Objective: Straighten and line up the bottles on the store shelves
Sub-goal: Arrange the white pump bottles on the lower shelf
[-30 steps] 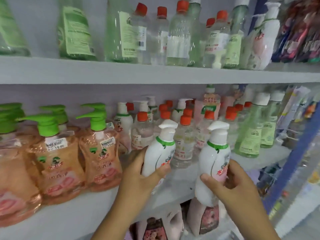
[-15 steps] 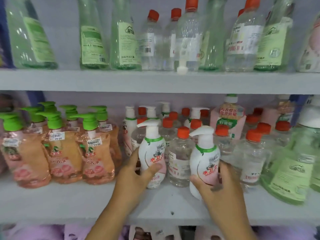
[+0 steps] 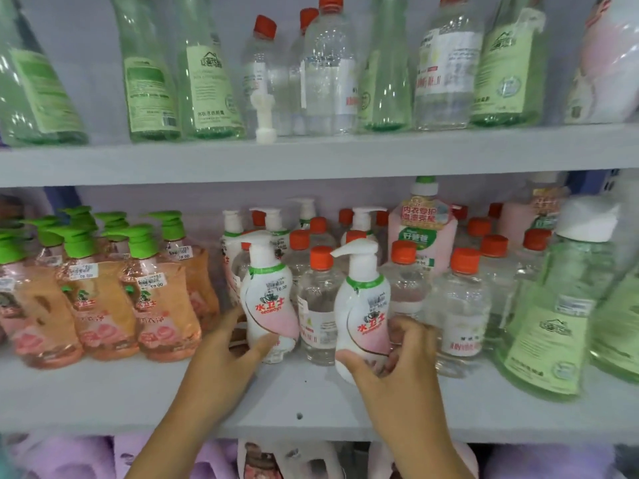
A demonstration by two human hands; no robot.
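Both white pump bottles now lower on shelf (image 3: 311, 399), left hand (image 3: 221, 361) gripping 1 (image 3: 268, 305), right hand (image 3: 397, 368) the other (image 3: 366, 305).

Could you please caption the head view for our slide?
Left hand and right hand each grip a white pump bottle on the middle shelf.

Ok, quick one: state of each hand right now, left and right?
Left hand: holding the left white pump bottle, thumb and fingers round its base.
Right hand: holding the right white pump bottle low on its body.
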